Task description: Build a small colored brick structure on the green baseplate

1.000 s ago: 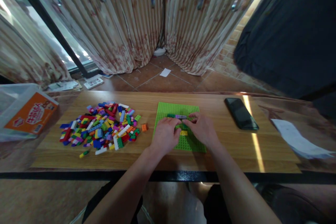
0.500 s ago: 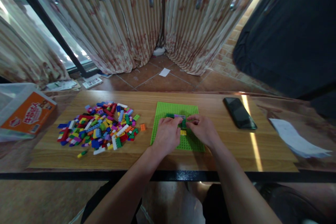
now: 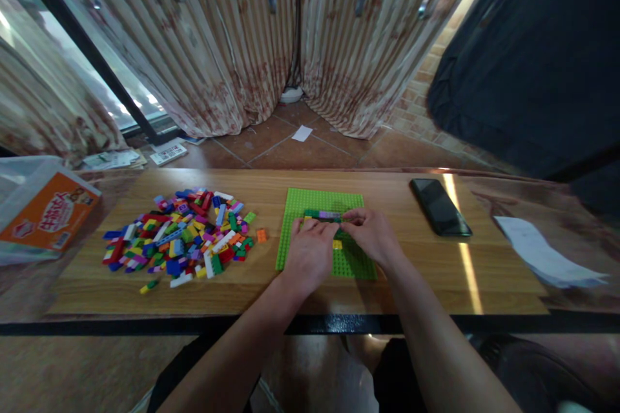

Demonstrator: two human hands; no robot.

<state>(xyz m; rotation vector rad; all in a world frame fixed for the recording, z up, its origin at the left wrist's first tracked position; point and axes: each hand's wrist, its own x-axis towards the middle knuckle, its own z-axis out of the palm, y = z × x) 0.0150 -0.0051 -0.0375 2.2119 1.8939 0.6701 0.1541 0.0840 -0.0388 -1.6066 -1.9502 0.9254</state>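
Observation:
A bright green studded baseplate lies on the wooden table under both hands. Across its middle runs a low row of building bricks, dark green at the left and lilac further right. My left hand rests over the plate, its bent fingers closed against the near side of this row. From the right, my right hand pinches at the row's right end, thumb and index finger together. Between the fingertips a dark green brick is mostly hidden. A yellow brick sits on the plate just below the fingertips.
A heap of mixed coloured bricks spreads over the table's left side, with an orange brick beside it. A black phone and white paper lie to the right. A plastic box stands far left.
The dark green brick, earlier visible between my hands, is now mostly covered by my fingers. My left fingers have spread along the brick row, and more of the lilac piece shows.

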